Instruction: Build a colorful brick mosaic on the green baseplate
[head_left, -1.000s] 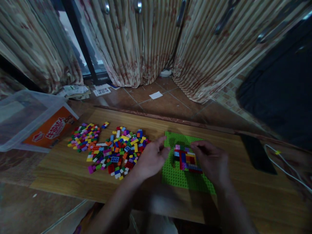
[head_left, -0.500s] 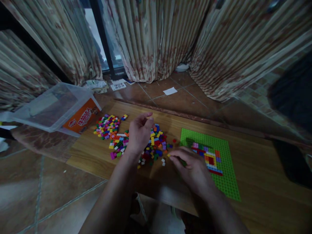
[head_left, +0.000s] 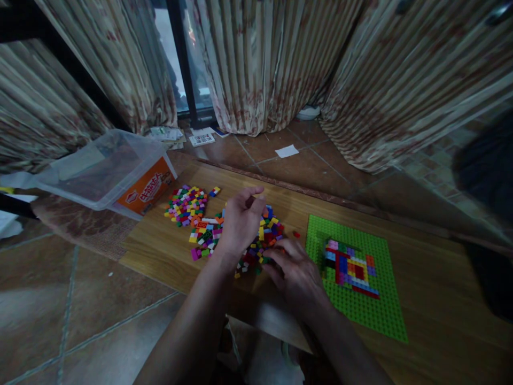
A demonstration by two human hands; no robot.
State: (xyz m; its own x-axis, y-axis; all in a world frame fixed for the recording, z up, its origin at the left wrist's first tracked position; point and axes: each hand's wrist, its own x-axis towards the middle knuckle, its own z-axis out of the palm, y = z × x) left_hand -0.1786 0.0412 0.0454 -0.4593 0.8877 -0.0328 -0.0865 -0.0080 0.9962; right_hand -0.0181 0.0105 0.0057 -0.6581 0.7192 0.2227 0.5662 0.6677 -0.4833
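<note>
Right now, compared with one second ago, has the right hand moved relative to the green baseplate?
Yes, leftward: the right hand was over the green baseplate and is now past its left edge, at the loose bricks.

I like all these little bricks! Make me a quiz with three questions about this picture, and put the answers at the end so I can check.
1. True or false: the joined bricks are on the green baseplate.
2. What colour is the label on the clear plastic box?
A. blue
B. orange
C. green
3. Fill in the missing word: the person's ____ hand is nearer to the green baseplate.

Key:
1. True.
2. B, orange.
3. right. The right hand is at the side of the loose brick pile that faces the green baseplate; the left hand is farther off.
</note>
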